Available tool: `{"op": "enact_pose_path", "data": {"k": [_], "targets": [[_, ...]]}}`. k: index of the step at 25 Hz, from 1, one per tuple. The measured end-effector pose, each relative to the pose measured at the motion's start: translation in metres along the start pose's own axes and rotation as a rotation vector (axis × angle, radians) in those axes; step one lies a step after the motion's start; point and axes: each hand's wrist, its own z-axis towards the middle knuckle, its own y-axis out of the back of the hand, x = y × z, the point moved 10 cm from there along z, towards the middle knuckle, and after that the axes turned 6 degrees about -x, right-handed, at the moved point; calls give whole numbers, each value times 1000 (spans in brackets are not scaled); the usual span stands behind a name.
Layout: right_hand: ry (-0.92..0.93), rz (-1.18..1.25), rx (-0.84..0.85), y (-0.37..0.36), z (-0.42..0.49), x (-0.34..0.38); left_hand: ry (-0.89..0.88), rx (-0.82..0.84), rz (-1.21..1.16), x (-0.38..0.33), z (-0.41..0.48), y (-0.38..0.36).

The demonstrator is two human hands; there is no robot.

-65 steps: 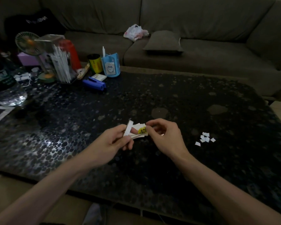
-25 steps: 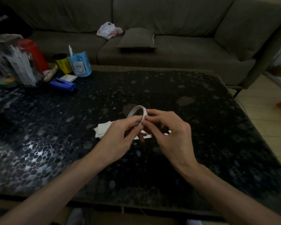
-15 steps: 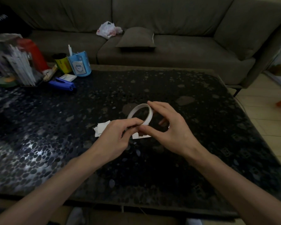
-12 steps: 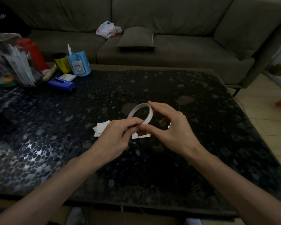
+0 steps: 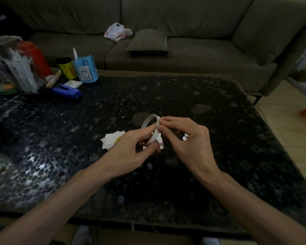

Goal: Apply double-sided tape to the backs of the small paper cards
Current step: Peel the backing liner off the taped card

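Tape roll (image 5: 155,133): one white ring, held upright just above the cards.
Paper cards (image 5: 111,140): one loose pile, flat on the dark table (image 5: 219,156), partly hidden behind the left hand.
Left hand (image 5: 129,152): gripped the ring's lower rim.
Right hand (image 5: 187,140): thumb and forefinger pinched its upper edge.
Around: white scraps (image 5: 185,138) beside the right hand; blue stapler (image 5: 67,91) far left.

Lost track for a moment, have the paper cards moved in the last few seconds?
Yes. The paper cards went down from both hands onto the table, left of its pale round patch; the left hand and right hand now hold the tape roll.
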Motion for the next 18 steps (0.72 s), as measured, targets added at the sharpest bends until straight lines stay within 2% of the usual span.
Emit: {"op": "enact_pose_path", "data": {"k": [2,7,13,18], "targets": [[23,0,23,-3,-1,3,17,36,-39,2,-1,-3],[54,-30,71,-8,-2,4,33,-7,-26,5,-2,4],[-153,103,145,-15,2,-17,78,-31,79,9,-4,4],[-176,61,109,-16,-1,-20,43,-115,82,5,0,11]]}}
